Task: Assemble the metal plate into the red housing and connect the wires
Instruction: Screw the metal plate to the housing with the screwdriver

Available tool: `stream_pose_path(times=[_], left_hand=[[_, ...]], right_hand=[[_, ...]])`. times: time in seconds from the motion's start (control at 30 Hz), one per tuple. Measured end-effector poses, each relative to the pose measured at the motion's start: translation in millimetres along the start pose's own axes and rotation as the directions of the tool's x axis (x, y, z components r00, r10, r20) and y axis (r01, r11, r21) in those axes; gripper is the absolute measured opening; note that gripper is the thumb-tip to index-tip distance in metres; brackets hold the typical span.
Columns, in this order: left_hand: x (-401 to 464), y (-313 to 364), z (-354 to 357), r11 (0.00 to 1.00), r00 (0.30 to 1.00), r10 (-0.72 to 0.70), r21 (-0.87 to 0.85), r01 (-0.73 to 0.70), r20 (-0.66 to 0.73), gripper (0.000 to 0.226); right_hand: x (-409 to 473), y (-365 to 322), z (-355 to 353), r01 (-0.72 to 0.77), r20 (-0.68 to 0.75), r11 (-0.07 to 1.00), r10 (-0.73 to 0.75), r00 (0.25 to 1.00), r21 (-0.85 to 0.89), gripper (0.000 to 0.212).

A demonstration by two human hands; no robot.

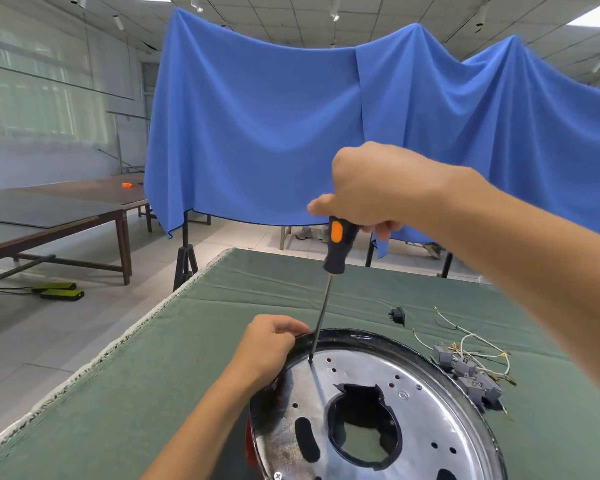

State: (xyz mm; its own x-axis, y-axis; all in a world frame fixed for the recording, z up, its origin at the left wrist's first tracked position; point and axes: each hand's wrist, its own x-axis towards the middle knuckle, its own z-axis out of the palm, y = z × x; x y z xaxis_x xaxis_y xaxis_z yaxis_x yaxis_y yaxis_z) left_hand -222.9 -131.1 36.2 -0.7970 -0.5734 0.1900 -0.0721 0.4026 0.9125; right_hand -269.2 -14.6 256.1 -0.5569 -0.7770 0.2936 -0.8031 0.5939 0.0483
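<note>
A round shiny metal plate (426,410) with a large centre hole lies in the housing, of which a dark rim (395,339) and a sliver of red (247,445) show at the bottom. My right hand (371,188) grips the black-and-orange handle of a screwdriver (338,245). It stands nearly upright, its tip on a hole at the plate's far left edge. My left hand (271,348) holds the housing rim beside that tip. A bundle of white wires with grey connectors (471,368) lies on the cloth to the right.
The work table is covered with green cloth (153,375), its left edge running diagonally. A small black plug part (397,315) lies behind the housing. Blue sheets (274,133) hang beyond the table. Brown tables (66,216) stand at the left.
</note>
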Motion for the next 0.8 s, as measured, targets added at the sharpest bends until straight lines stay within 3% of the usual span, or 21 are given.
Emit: stream_pose_path(times=[0.07,0.17,0.23,0.3,0.33,0.43,0.5,0.57,0.6,0.73,0.8], left_hand=[[-0.6,0.0,-0.4,1.0,1.0,0.005,0.009,-0.005,-0.005,0.041],[-2.0,-0.2,0.2,1.0,1.0,0.009,0.0,-0.009,-0.006,0.04],[-1.8,-0.7,0.0,1.0,1.0,0.01,-0.01,-0.01,-0.008,0.04],[-1.4,-1.0,-0.1,1.0,1.0,0.019,-0.012,-0.019,-0.012,0.039],[-2.1,-0.6,-0.2,1.0,1.0,0.024,-0.005,-0.024,-0.012,0.039],[-3.2,-1.1,-0.5,0.999,0.999,0.034,-0.009,-0.035,-0.019,0.038],[-2.6,-1.3,-0.4,0.999,0.999,0.036,-0.01,-0.036,-0.024,0.038],[-1.5,-1.8,0.4,0.999,0.999,0.036,-0.018,-0.036,-0.032,0.038],[-1.9,-1.7,0.2,0.999,0.999,0.033,-0.02,-0.034,-0.034,0.038],[-2.0,-3.7,-0.5,0.999,0.999,0.027,-0.017,-0.028,-0.031,0.038],[-1.1,-4.4,-0.4,0.999,0.999,0.021,-0.024,-0.022,-0.034,0.038]], right_hand=[[-1.6,-0.1,-2.2,-0.017,-0.029,0.998,0.015,0.999,-0.053,0.035],[-2.9,-0.3,-6.0,-0.026,0.174,0.991,0.002,0.985,0.133,0.02],[-3.4,1.4,-2.3,-0.006,0.087,0.995,-0.002,0.996,0.097,0.018],[-2.0,2.1,1.1,-0.014,-0.083,0.997,0.008,0.996,-0.079,0.033],[-3.5,1.6,0.4,-0.024,-0.079,0.996,0.018,0.997,-0.084,0.035],[-3.2,-0.1,-4.7,-0.037,0.149,0.994,0.021,0.989,0.107,0.024],[-3.5,1.3,-1.2,-0.014,0.092,0.996,0.006,0.996,0.086,0.022],[-2.1,2.6,4.2,-0.047,-0.12,0.993,0.034,0.992,-0.107,0.035],[-2.8,2.4,4.7,-0.07,-0.156,0.988,0.048,0.987,-0.14,0.04],[-2.4,0.3,-0.7,-0.042,0.101,0.995,0.032,0.994,0.091,0.021],[-1.5,0.8,3.8,-0.011,0.0,1.0,0.011,1.0,0.018,0.019]])
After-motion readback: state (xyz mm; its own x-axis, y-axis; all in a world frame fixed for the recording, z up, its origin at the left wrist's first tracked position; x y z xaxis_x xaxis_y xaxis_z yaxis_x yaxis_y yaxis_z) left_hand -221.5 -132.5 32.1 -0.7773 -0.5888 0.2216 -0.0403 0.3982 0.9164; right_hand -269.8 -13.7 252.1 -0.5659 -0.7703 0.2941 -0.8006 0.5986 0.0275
